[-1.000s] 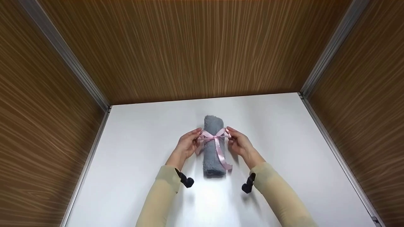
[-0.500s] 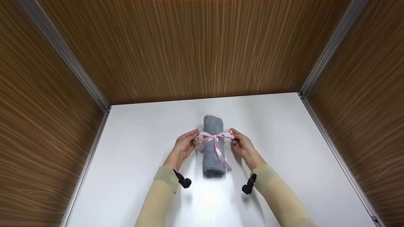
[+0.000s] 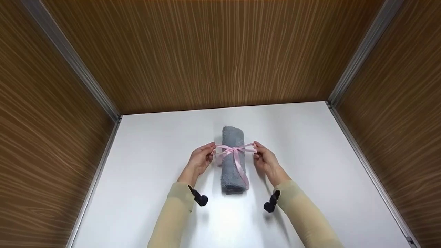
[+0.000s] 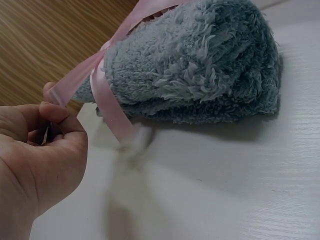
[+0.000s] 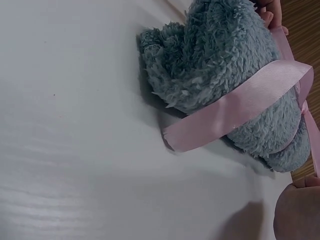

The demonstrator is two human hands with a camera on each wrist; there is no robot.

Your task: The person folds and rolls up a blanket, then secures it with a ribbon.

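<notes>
A rolled grey towel (image 3: 232, 162) lies lengthwise on the white table (image 3: 144, 165), with a pink ribbon (image 3: 235, 150) tied round its middle. My left hand (image 3: 203, 156) pinches the ribbon's left loop beside the roll. My right hand (image 3: 263, 156) pinches the right loop on the other side. One ribbon tail (image 3: 241, 172) trails along the roll toward me. In the left wrist view my fingers (image 4: 52, 112) pinch the ribbon (image 4: 107, 105) next to the fluffy towel (image 4: 200, 65). The right wrist view shows the towel (image 5: 225, 65) and the ribbon tail (image 5: 235, 110); only the edge of my right hand (image 5: 297, 215) shows.
Wood-grain walls (image 3: 206, 51) with metal corner strips (image 3: 72, 65) close the table in at the back, left and right. Black wrist-camera mounts (image 3: 200, 198) sit on both cream sleeves.
Both hands have drawn slightly apart, pulling the bow's loops outward and tighter. The long ribbon tail has shifted a little to the left along the towel.
</notes>
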